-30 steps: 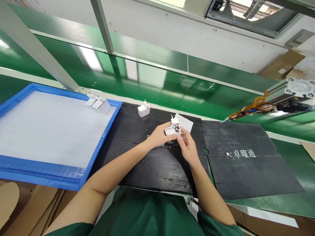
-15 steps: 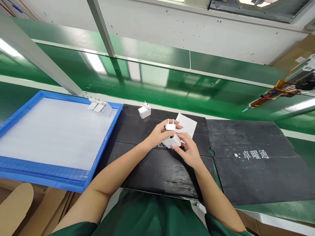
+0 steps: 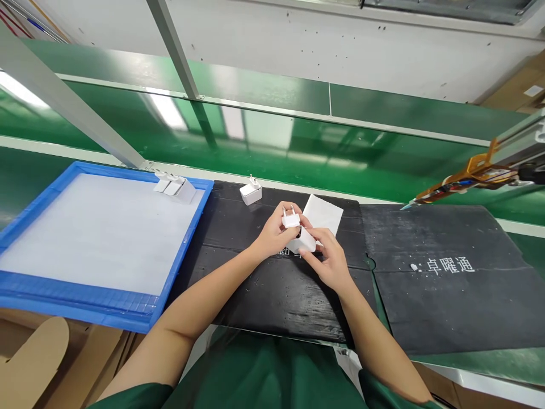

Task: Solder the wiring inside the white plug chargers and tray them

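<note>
My left hand (image 3: 272,233) pinches a small white plug cap with two pins (image 3: 291,218) at its fingertips. My right hand (image 3: 330,258) grips a white charger body (image 3: 303,242) just below that cap. The two white parts touch each other above a black mat (image 3: 264,284). A white paper sheet (image 3: 323,215) lies on the mat right behind my hands. Another finished white charger (image 3: 250,192) stands farther back on the mat, to the left.
A blue tray (image 3: 25,287) with a white liner sits at the left, with two or three white chargers (image 3: 174,185) in its far corner. A second black mat (image 3: 451,284) with white lettering lies to the right. An orange-tipped tool (image 3: 464,179) reaches in from the right over the green belt (image 3: 298,153).
The charger was turned over from open side up to closed side out. My left hand has brought the pin cap against the body, and both hands sit slightly lower in view.
</note>
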A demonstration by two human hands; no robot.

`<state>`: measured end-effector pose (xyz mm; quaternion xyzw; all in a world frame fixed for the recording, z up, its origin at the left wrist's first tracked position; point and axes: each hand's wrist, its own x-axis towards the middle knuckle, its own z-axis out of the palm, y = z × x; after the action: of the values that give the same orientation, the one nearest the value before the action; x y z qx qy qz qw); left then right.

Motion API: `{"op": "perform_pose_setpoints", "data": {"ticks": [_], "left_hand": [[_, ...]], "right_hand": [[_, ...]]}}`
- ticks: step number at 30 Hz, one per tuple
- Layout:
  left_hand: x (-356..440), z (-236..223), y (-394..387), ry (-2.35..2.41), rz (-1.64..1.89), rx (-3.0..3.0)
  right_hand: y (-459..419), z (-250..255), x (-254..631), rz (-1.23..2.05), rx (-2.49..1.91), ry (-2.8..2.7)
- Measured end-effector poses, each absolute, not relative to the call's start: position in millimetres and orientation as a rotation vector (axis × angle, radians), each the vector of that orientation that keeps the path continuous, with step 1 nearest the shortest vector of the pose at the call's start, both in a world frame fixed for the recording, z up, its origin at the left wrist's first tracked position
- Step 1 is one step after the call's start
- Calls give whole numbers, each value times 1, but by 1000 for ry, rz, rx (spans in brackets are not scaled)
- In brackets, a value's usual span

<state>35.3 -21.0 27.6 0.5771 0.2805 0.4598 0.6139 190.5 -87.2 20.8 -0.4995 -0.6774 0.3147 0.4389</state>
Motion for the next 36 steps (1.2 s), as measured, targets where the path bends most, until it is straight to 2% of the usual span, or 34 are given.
{"op": "perform_pose_setpoints", "data": {"ticks": [8, 14, 23, 36], "left_hand": [[21, 32, -15, 525, 946, 1587], [14, 43, -13, 664, 900, 1884], [18, 36, -16, 776, 919, 1869], [26, 26, -22, 628, 986, 1936]], "right_hand": [[-85, 19, 193, 713, -1289, -1596], [-85, 19, 193, 622, -1303, -1597], [-86, 22, 194, 479, -1297, -1662], [-87, 18, 191, 357, -1228, -1715]]}}
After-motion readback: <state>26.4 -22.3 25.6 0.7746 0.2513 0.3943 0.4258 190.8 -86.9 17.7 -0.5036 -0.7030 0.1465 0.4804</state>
